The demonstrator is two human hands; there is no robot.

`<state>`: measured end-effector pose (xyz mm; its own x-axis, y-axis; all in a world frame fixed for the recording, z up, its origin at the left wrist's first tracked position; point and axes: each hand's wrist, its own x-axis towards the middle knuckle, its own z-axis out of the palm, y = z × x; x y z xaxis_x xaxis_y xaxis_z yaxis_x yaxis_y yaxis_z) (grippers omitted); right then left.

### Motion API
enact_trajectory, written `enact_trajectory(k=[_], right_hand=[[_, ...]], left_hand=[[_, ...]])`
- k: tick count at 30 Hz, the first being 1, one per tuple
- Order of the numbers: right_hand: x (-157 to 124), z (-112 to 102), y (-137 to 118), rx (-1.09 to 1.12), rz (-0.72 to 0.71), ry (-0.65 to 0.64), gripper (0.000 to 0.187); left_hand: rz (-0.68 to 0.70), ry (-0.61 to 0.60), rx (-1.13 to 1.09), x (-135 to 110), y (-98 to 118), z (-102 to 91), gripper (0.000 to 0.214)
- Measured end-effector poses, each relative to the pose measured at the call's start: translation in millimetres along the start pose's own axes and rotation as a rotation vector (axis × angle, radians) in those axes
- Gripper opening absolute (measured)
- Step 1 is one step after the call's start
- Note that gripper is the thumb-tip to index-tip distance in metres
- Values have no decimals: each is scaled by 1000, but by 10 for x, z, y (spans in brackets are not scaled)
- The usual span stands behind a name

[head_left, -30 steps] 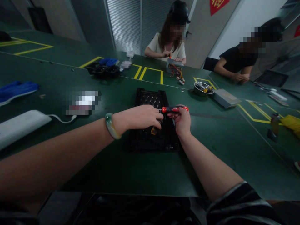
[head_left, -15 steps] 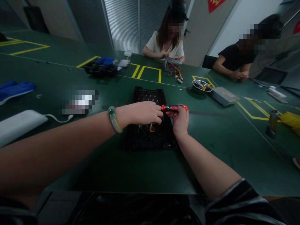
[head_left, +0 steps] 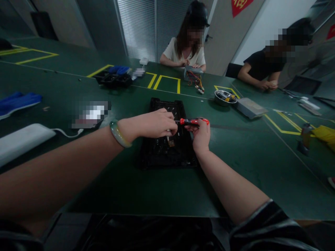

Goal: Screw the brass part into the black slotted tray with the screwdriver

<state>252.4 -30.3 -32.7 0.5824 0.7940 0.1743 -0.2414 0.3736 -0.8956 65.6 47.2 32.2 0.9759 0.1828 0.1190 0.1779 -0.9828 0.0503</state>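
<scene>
My right hand [head_left: 201,136] is closed round the red and black handle of a screwdriver [head_left: 195,121], held level with its thin shaft pointing left. At the shaft's far end are the curled fingers of my left hand [head_left: 159,123], and they hide the tip. Whatever those fingers pinch, if anything, cannot be made out. Both hands are above a black, shallow rectangular casing [head_left: 170,161] lying on the green table. Inside the casing, below my left fingers, a small brownish part [head_left: 171,143] shows.
A white power strip [head_left: 26,141] and a blue glove [head_left: 19,103] lie to the left. Farther off are a black tray [head_left: 112,79], a metal bowl [head_left: 225,101] of small parts and a grey box [head_left: 251,107]. Two people sit across the table, one at a wired metal unit [head_left: 193,74].
My left hand has shifted a little left, away from the screwdriver's handle, so a stretch of its shaft now shows. My right hand has barely moved.
</scene>
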Motion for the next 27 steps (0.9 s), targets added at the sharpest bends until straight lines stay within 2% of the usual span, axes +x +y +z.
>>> enact_trajectory(k=[4, 7, 10, 13, 20, 23, 27], right_hand=[[12, -7, 11, -3, 6, 1, 21], [25, -16, 23, -7, 11, 1, 22], [22, -18, 26, -21, 7, -3, 23], [7, -16, 18, -58, 2, -15, 25], [45, -96, 4, -226, -21, 38, 28], [89, -140, 23, -268, 23, 84, 23], [104, -153, 25, -304, 59, 93, 23]], left_hand=[[-22, -12, -210, -32, -35, -63, 12], [-152, 8, -473, -89, -11, -120, 20], [-321, 104, -626, -211, 36, -105, 23], [-448, 232, -783, -372, 57, -6, 29], [-673, 496, -907, -644, -6, 269, 27], [-709, 601, -907, -678, -46, 375, 28], [-718, 648, -894, -673, -80, 458, 28]])
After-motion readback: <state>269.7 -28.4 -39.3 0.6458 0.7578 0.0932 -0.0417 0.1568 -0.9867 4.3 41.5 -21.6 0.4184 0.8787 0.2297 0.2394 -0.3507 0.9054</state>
